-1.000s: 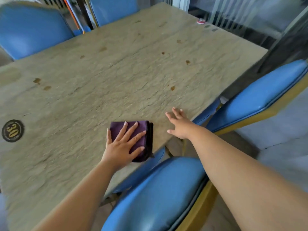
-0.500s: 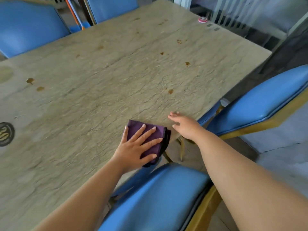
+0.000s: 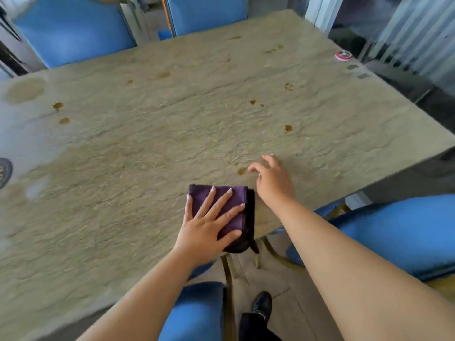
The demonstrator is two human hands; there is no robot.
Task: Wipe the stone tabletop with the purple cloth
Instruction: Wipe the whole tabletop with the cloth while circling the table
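The left hand (image 3: 208, 227) lies flat, palm down, with its fingers spread on the folded purple cloth (image 3: 221, 207), pressing it onto the stone tabletop (image 3: 147, 148) rather than gripping it. The cloth sits in the lower middle of the frame, at the near edge of the tabletop, and its dark lower corner hangs slightly over that edge. Just to its right, the right hand (image 3: 272, 180) is open with loosely curled fingers, its fingertips at or just above the stone; it holds nothing, and I cannot tell whether it touches the surface. A small brown stain (image 3: 242, 171) lies just beside those fingertips. More brown spots (image 3: 288, 128) are scattered across the middle and the left of the tabletop, and a larger pale ring mark (image 3: 24, 89) shows at the upper left. A small red and white round object (image 3: 343, 55) rests near the far right edge. A dark round badge (image 3: 3, 172) is cut off by the left edge of the frame. Blue chairs (image 3: 73, 30) stand around the table, two at the top of the frame and others at the lower right and bottom. A black shoe (image 3: 262, 303) shows on the floor at the bottom.
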